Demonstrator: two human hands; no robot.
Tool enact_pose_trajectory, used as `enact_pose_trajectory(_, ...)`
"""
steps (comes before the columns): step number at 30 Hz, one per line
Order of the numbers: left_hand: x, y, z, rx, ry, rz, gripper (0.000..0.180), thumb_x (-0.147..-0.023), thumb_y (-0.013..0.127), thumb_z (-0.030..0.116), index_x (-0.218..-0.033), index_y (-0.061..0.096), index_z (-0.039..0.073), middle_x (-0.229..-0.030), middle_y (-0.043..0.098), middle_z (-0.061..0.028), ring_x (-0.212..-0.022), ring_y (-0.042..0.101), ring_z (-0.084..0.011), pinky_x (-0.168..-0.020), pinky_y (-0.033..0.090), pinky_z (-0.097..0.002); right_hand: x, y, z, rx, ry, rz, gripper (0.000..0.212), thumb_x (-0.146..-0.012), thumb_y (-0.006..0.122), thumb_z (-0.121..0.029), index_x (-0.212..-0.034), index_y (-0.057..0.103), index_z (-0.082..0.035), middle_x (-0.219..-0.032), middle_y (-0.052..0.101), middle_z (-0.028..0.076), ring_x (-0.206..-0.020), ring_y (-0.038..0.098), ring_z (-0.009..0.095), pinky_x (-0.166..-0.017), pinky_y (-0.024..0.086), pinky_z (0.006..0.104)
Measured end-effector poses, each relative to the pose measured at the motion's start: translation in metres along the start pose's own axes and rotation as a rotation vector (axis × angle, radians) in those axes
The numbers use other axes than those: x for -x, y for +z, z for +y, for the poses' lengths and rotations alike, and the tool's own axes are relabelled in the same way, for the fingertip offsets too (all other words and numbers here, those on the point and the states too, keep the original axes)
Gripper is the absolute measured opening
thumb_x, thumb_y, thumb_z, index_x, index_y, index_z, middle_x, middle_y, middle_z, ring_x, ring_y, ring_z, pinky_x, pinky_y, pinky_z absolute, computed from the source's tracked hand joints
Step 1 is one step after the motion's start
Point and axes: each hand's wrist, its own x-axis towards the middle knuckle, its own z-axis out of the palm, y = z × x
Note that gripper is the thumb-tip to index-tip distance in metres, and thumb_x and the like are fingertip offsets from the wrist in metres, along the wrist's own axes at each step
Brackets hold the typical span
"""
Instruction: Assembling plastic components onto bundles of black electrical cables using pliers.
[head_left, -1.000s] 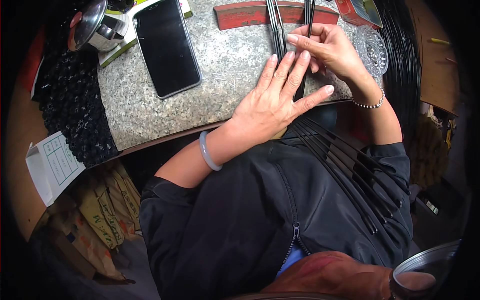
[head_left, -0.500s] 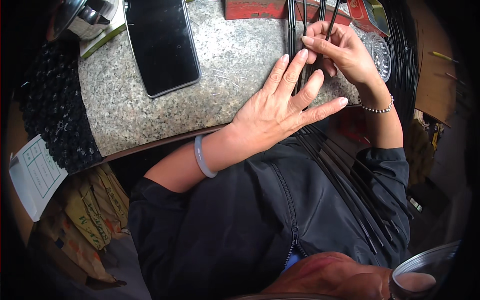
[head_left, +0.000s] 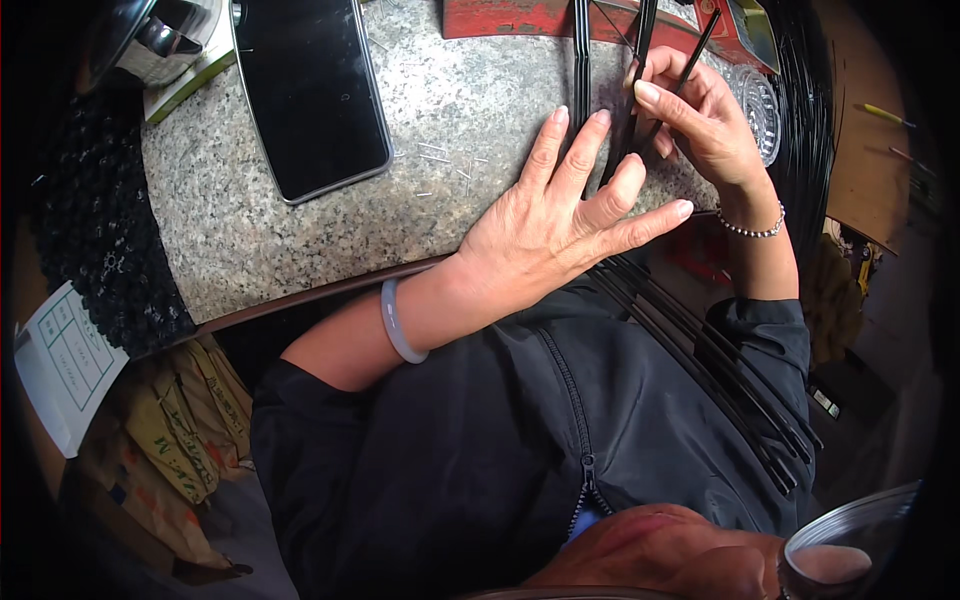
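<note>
Several long thin black rods (head_left: 582, 60) run across the right part of a speckled stone slab (head_left: 300, 250) and over its near edge, their near ends lying across my dark jacket. My left hand (head_left: 550, 215) rests over the rods with its fingers spread and stretched out. Just right of it, my right hand (head_left: 705, 120) pinches black rods between thumb and fingers, with one rod slanting up past its knuckles. How many rods it holds is hidden by the fingers. Small thin silvery pins (head_left: 435, 155) lie scattered on the slab left of my left hand.
A dark phone (head_left: 315, 100) lies on the slab, with a shiny metal container (head_left: 175, 40) behind its left side. A red worn block (head_left: 520, 18) sits at the far edge. Right of my right hand are a clear glass dish (head_left: 760, 115) and bundled black strands (head_left: 805, 130).
My right hand has moved slightly right and down, bringing its rods apart from those farther left. My left hand stays nearly in place with fingers still spread.
</note>
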Motion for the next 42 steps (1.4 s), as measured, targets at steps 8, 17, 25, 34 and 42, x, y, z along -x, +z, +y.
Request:
enact_pose_trajectory(8,0.0,-0.001,-0.002,0.011,0.008,0.003,0.073,-0.075,0.057,0.017,-0.139,0.027,0.032,-0.123,0.038,-0.0137,-0.122,0.038,-0.0353,-0.101,0.033,-0.0536,0.002,0.004,0.0,-0.157,-0.047,0.015,0.015,-0.092,0.051,-0.017,-0.095,0.052,-0.003,-0.085,0.059,0.005,-0.057,0.051,0.002,-0.044,0.04,0.0125)
enact_pose_trajectory(17,-0.005,-0.009,-0.001,0.138,-0.042,-0.032,0.065,-0.075,0.052,0.007,-0.135,0.028,-0.003,-0.135,0.033,-0.0258,-0.122,0.041,-0.0382,-0.101,0.03,-0.0514,0.024,0.002,0.006,-0.257,-0.192,0.056,0.022,-0.097,0.04,-0.023,-0.096,0.05,-0.003,-0.08,0.059,0.006,-0.054,0.05,0.004,-0.042,0.037,0.0154)
enact_pose_trajectory(25,-0.012,-0.017,-0.001,-0.009,0.064,-0.264,0.064,-0.07,0.067,0.036,-0.126,0.048,0.01,-0.138,0.036,-0.0079,-0.132,0.025,-0.0322,-0.105,0.023,-0.0519,0.047,-0.005,-0.006,-0.447,-0.4,0.282,0.026,-0.098,0.032,-0.031,-0.097,0.045,-0.009,-0.076,0.055,0.008,-0.057,0.045,0.012,-0.053,0.039,0.021)
enact_pose_trajectory(34,-0.012,-0.017,0.001,-0.025,0.072,-0.293,0.065,-0.07,0.069,0.041,-0.126,0.049,0.016,-0.14,0.033,-0.0078,-0.132,0.025,-0.0302,-0.106,0.022,-0.0515,0.054,0.002,-0.023,-0.872,-0.721,0.163,0.032,-0.099,0.027,-0.034,-0.092,0.049,-0.011,-0.06,0.034,-0.002,-0.044,0.028,0.006,-0.041,0.026,0.0192)
enact_pose_trajectory(42,-0.013,-0.025,0.006,-0.081,0.094,-0.313,0.065,-0.068,0.072,0.035,-0.126,0.048,0.019,-0.139,0.034,-0.0088,-0.131,0.026,-0.0309,-0.106,0.023,-0.0514,0.099,-0.026,-0.081,-0.894,-0.883,0.517,0.023,-0.096,0.036,-0.02,-0.081,0.043,-0.003,-0.06,0.03,0.0,-0.048,0.024,0.008,-0.039,0.02,0.0217)
